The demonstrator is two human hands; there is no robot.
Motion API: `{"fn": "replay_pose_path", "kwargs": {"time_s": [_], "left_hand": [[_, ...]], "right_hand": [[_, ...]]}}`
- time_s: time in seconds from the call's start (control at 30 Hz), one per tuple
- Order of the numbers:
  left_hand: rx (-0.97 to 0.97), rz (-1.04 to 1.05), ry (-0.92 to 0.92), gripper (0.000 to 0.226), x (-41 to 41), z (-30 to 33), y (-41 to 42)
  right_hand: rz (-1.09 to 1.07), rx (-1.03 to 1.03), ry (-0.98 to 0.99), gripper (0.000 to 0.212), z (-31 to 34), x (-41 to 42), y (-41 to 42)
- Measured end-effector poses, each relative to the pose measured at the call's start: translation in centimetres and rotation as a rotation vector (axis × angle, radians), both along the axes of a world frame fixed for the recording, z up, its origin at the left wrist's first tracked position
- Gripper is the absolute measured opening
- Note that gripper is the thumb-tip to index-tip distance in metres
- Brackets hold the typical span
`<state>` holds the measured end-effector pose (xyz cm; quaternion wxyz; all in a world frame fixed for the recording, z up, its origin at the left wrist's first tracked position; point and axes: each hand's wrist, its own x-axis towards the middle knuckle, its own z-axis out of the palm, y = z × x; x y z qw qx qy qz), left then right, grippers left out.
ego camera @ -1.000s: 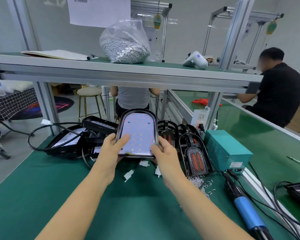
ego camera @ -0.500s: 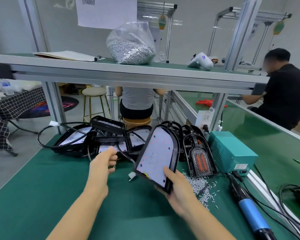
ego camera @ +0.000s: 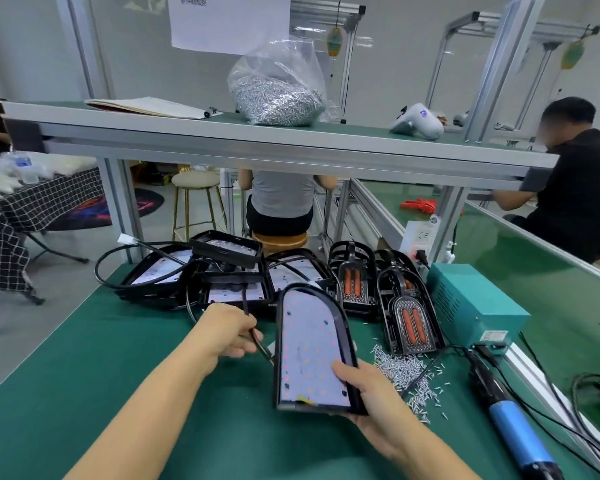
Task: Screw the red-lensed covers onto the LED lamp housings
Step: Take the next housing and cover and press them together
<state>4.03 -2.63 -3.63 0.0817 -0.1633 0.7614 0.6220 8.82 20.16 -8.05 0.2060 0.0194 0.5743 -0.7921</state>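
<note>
Since half a second before, the lamp housing [ego camera: 310,348] had come nearer the person and turned more upright, its LED board facing up. It looked stiff and light enough for one hand, best held by its black rim, off the board. The right hand [ego camera: 374,400] gripped its near right corner, thumb on the board. The left hand [ego camera: 229,332], just left of it, pinched its black cable [ego camera: 257,341]. Red-lensed covers [ego camera: 413,318] stood beyond the right hand, loose screws [ego camera: 404,372] beside it.
</note>
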Motion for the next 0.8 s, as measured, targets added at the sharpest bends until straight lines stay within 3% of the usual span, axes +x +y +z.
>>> {"fn": "replay_pose_path", "kwargs": {"time_s": [0.07, 0.1, 0.13, 0.2, 0.27, 0.37, 0.43, 0.53, 0.63, 0.73, 0.8], "left_hand": [[-0.277, -0.115, -0.005, 0.017, 0.5, 0.9, -0.5], [-0.522, -0.105, 0.055, 0.019, 0.4, 1.3, -0.7], [-0.811, -0.024, 0.186, 0.016, 0.3, 1.7, -1.0], [-1.24, 0.167, 0.637, 0.009, -0.6, 2.6, -1.3], [-1.462, 0.149, 0.955, 0.041, -2.1, 3.2, -1.5], [-1.652, -0.119, 0.871, 0.078, -4.5, 2.9, -1.6], [-1.726, -0.257, 0.806, 0.082, -5.9, 2.4, -1.5], [-1.833, -0.389, 0.787, 0.069, -7.4, 2.0, -1.1], [-1.896, -0.42, 0.73, 0.038, -8.0, 2.1, -0.3], [-1.957, -0.428, 0.671, 0.018, -8.2, 2.7, 0.2], [-1.956, -0.438, 0.647, 0.014, -8.4, 3.4, 0.3]], "right_hand": [[0.121, 0.039, 0.023, 0.03, 0.1, 0.4, 0.1], [0.159, 0.08, 0.044, 0.031, 0.2, 0.5, 0.1], [0.178, 0.143, 0.065, 0.031, 0.2, 0.5, -0.1], [0.189, 0.293, 0.098, 0.03, 0.3, 0.2, -0.4], [0.201, 0.451, 0.108, 0.029, 0.5, -0.3, -0.6], [0.241, 0.6, 0.075, 0.022, 1.1, -0.4, -1.0], [0.242, 0.658, 0.061, 0.012, 1.5, -0.6, -1.3], [0.255, 0.819, 0.096, 0.021, 1.9, -1.2, -1.4], [0.299, 1.197, 0.167, 0.04, 2.6, -2.0, -1.4], [0.276, 1.596, 0.369, 0.045, 3.8, -2.5, -2.3], [0.148, 1.669, 0.554, 0.048, 4.2, -3.0, -3.3]]}}
